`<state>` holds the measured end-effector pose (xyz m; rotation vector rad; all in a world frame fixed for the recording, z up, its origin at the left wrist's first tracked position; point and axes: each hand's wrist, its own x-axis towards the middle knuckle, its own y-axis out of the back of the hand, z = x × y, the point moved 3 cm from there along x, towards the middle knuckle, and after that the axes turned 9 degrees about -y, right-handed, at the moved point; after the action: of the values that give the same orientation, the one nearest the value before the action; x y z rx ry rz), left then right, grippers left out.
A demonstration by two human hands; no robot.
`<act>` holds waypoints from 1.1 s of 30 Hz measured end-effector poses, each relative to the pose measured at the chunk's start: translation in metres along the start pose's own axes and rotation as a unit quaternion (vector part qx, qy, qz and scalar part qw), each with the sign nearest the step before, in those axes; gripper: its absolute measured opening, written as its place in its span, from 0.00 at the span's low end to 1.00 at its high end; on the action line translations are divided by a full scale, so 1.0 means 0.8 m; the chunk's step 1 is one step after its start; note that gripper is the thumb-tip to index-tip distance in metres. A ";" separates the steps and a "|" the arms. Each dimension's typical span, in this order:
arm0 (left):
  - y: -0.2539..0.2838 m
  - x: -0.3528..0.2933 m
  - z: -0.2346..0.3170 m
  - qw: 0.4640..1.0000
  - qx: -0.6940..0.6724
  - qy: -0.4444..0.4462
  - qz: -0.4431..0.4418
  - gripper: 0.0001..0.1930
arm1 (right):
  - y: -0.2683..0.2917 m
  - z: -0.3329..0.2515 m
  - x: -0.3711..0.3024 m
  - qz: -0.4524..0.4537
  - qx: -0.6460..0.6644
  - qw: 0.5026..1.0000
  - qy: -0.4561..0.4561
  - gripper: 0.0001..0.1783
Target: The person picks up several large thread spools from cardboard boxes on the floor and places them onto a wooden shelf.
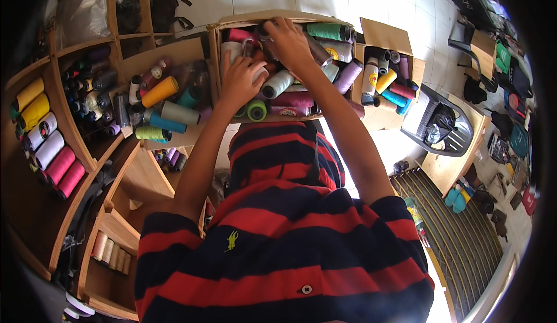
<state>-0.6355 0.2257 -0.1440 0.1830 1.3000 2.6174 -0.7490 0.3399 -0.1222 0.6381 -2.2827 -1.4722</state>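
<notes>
We had both hands in the cardboard box (216, 50) of thread cones (277, 84) — left hand (241, 79) spread flat, right hand (288, 42) curled, its grip unclear; gentle sifting seemed wisest.

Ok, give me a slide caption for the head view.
Both hands dig into a cardboard box of thread cones.

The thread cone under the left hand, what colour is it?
White thread cone, clearest in the head view.
</notes>
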 end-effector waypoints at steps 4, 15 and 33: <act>0.000 0.010 -0.008 0.999 0.034 0.006 0.035 0.16 | 0.025 0.035 -0.033 -0.028 0.250 0.950 -0.186 0.20; -0.042 0.100 -0.025 0.991 0.101 -0.069 -0.052 0.16 | 0.079 0.078 -0.207 -0.006 0.428 0.815 -0.391 0.25; -0.014 0.095 -0.044 0.986 -0.151 -0.058 0.040 0.07 | 0.081 0.100 -0.240 0.030 0.409 0.792 -0.452 0.24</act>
<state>-0.7152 0.2237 -0.1730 0.3365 0.8626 2.7833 -0.6414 0.5282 -0.1040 -0.0349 -3.6890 -0.7055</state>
